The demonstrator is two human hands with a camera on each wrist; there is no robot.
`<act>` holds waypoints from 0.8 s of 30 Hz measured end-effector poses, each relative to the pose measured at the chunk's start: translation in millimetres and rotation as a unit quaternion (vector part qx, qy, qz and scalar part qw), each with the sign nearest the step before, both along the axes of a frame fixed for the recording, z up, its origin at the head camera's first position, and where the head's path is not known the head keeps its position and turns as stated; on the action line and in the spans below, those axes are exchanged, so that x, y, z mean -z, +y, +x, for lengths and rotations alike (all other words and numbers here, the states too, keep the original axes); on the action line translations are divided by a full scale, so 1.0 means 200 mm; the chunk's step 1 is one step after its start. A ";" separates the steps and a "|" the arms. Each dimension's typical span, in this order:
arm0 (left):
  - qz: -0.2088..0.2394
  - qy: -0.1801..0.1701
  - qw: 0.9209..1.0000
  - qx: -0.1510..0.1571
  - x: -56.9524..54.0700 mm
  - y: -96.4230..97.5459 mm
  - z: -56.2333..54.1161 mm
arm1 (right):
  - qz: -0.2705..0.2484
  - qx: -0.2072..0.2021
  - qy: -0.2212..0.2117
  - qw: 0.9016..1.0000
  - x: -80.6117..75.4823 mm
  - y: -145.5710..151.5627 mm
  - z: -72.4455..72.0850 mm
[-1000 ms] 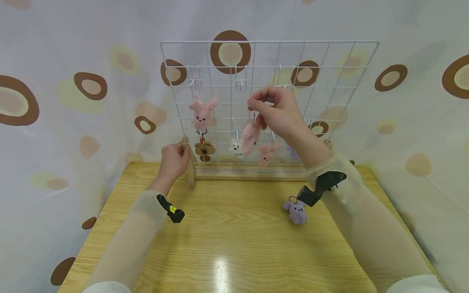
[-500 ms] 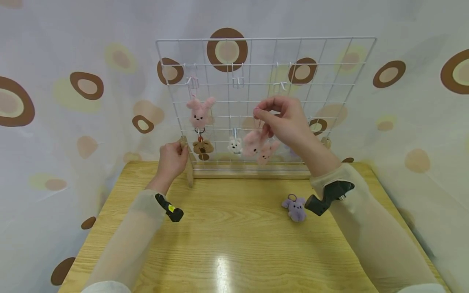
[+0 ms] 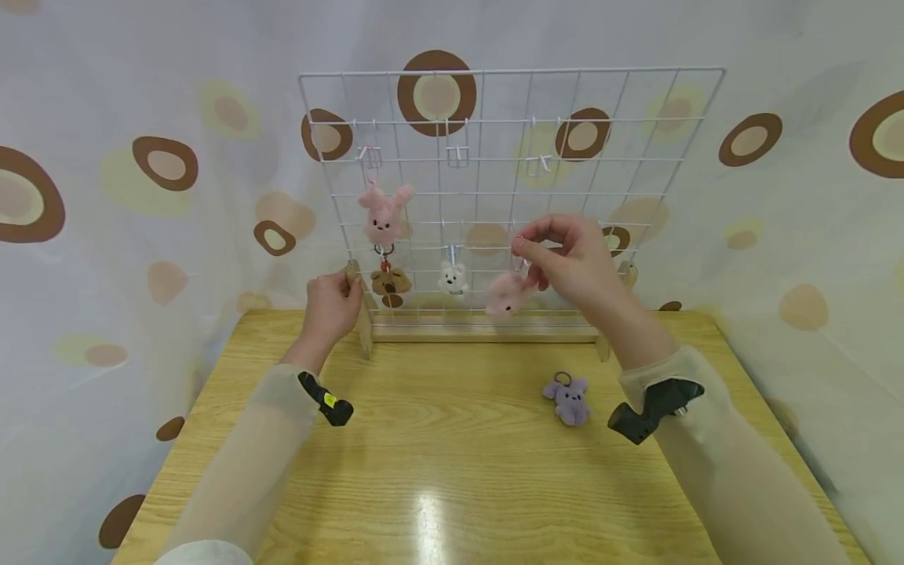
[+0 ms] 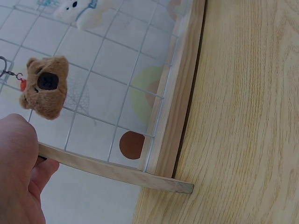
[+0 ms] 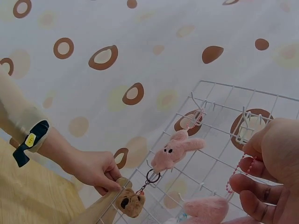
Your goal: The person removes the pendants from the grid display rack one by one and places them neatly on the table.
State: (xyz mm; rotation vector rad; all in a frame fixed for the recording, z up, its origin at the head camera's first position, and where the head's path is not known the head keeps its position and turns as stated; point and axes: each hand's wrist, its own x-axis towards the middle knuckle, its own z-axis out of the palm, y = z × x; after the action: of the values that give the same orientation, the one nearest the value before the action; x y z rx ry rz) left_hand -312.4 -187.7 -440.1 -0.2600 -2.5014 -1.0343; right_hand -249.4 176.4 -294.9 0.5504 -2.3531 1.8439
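Observation:
My right hand (image 3: pixel 575 263) pinches the pink bead chain (image 5: pixel 230 179) of a pink plush keychain (image 3: pixel 505 295). The plush hangs below the fingers, in front of the lower right part of the white wire grid (image 3: pixel 476 194). Another pink plush behind it is largely hidden. With curled fingers, my left hand (image 3: pixel 333 302) grips the wooden side post (image 4: pixel 112 170) of the grid's stand. Beside that hand hangs a brown bear keychain (image 4: pixel 46 86), under a pink rabbit keychain (image 3: pixel 384 222). A white bear keychain (image 3: pixel 453 279) hangs in the lower middle of the grid.
On the wooden table (image 3: pixel 424 439) lies a purple plush keychain (image 3: pixel 570 402) with a ring, in front of the grid's right side. White hooks (image 3: pixel 457 157) stick out in the grid's upper row. A patterned curtain (image 3: pixel 141 71) stands behind.
My right hand has moved down and to the right with the pink plush keychain, which now covers the pink plush hanging lower on the grid. My left hand stays on the post.

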 end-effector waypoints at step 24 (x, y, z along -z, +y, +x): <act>0.005 0.005 1.000 0.013 -0.01 0.00 0.00 | 0.043 0.008 -0.060 0.997 0.31 0.19 0.12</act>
State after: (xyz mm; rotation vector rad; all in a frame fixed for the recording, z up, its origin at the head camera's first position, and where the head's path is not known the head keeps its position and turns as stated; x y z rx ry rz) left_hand -311.8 -187.1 -438.6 -0.2939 -2.4898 -1.0538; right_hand -225.7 214.5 -356.4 0.4383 -2.5148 1.8253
